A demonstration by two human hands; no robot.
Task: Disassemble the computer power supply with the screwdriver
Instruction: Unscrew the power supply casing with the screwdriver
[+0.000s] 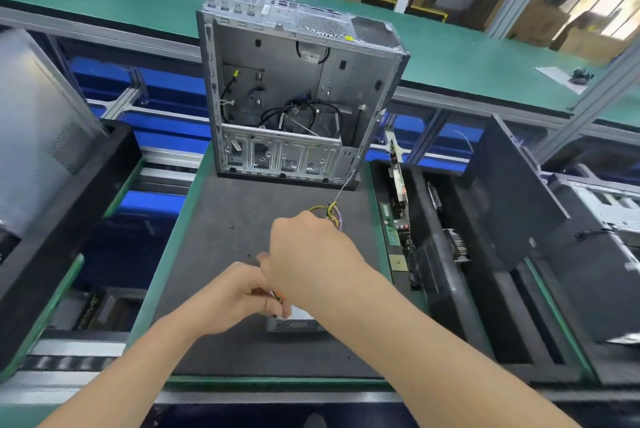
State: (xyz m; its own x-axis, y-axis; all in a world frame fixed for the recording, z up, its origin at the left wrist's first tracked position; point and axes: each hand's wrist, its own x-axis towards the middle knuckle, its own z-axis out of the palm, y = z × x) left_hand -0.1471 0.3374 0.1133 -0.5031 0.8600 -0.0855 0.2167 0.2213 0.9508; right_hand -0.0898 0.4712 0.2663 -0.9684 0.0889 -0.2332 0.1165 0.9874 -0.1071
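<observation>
Two hands meet low over the dark mat (214, 220) on the counter (173, 244). The right hand (311, 254) crosses above the left, its fingers curled round a bundle of yellow and purple wires (331, 214) that sticks out past the knuckles. The left hand (235, 296) is also curled and pinches a small orange-and-dark piece (278, 296). I cannot tell whether that piece is a wire end or a tool tip, and no screwdriver shows plainly. The power supply (294, 325) lies on the mat just under both hands, with only a grey meshed edge showing beneath the right forearm.

The main risk, as I judge it, is the wires. A hard tug could tear them from the board inside, or drag the light box across the mat, since neither hand presses it down. A thin white strand (343, 188) runs from the bundle up to the open case (294, 88), which stands on end at the far side of the mat. If that strand pulls taut it might snag or rock the case. With the arms crossed, the box is hidden from the person too, so a slip could go unseen. The boards (398, 220) stacked just right of the mat could catch an elbow.

Little can be read. There is a pale label (266, 8) on the case top and a yellow sticker (349, 37) near its corner, both too small to make out. The lettering in the left bin (91, 310) is blurred.
</observation>
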